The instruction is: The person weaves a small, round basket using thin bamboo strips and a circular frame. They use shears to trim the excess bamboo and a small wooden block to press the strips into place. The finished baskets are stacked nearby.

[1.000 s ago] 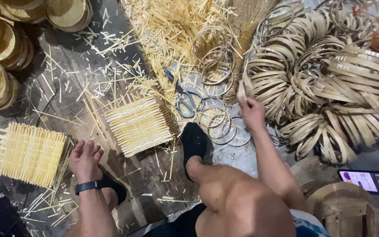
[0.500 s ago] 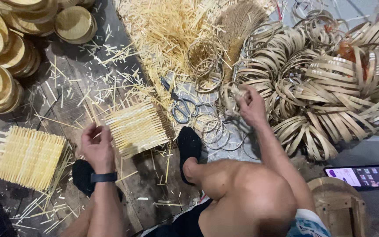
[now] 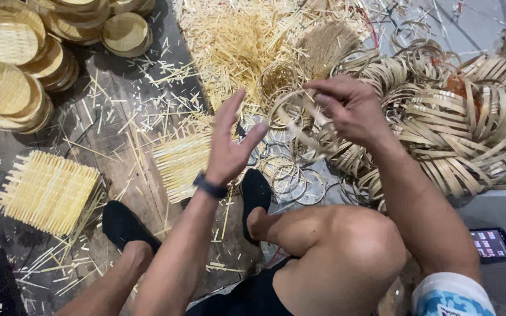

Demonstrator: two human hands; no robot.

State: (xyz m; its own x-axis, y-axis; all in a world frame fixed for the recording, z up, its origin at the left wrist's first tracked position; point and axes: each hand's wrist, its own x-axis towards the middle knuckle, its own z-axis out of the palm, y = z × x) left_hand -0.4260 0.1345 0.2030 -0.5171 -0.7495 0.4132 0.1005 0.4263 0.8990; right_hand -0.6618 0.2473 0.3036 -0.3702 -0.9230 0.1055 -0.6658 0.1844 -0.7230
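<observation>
Pale bamboo, bent into a thin round hoop [image 3: 293, 114], is held raised above the floor between the two hands, in front of the heap of loose bamboo splints [image 3: 247, 47]. The hoop is pinched at its upper right edge by the curled fingers of the right hand [image 3: 349, 108], while the left hand [image 3: 229, 146] is held just beside it with the palm turned inward and the fingers spread and unclenched (no grip on the hoop is seen there). A dark band [image 3: 210, 187] is worn on the left wrist. Below the hands, a square woven bamboo mat [image 3: 183, 161] lies on the dark wooden board [image 3: 106, 134], and a second similar mat [image 3: 48, 190] lies well apart to the left. Coils of flat bamboo strips [image 3: 464, 134] are piled at the right, round woven bamboo lids [image 3: 13, 64] are stacked at the upper left, and a phone with a lit screen [image 3: 492, 244] lies near the right elbow.
</observation>
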